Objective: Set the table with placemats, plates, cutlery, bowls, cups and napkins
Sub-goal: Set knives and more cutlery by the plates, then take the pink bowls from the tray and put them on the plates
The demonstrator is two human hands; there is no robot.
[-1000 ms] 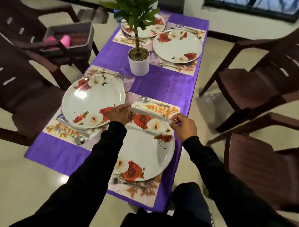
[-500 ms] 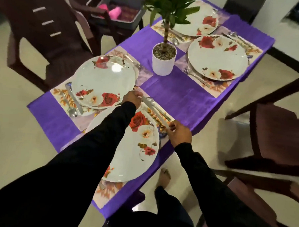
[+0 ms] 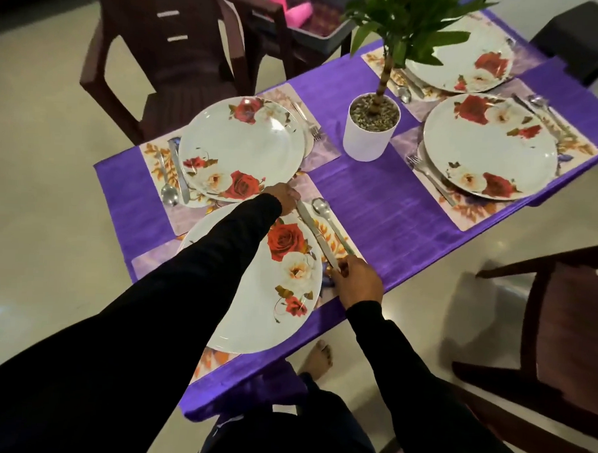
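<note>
Laying a knife at frame centre: blade end pinched by the left hand, handle gripped by the right hand, beside the nearest plate. Four plates set; bowls, cups, napkins not seen.

Four place settings on the table, each plate on its own placemat. Nearest plate sits at the near edge, with a knife and a spoon lying side by side just to its right, the spoon farther out. The left hand is at the knife's far end, the right hand at its near end. The second plate lies by the left edge, the potted plant stands mid-table, and two more plates are toward the far corner. A tray rests on a chair beyond the left edge.
</note>
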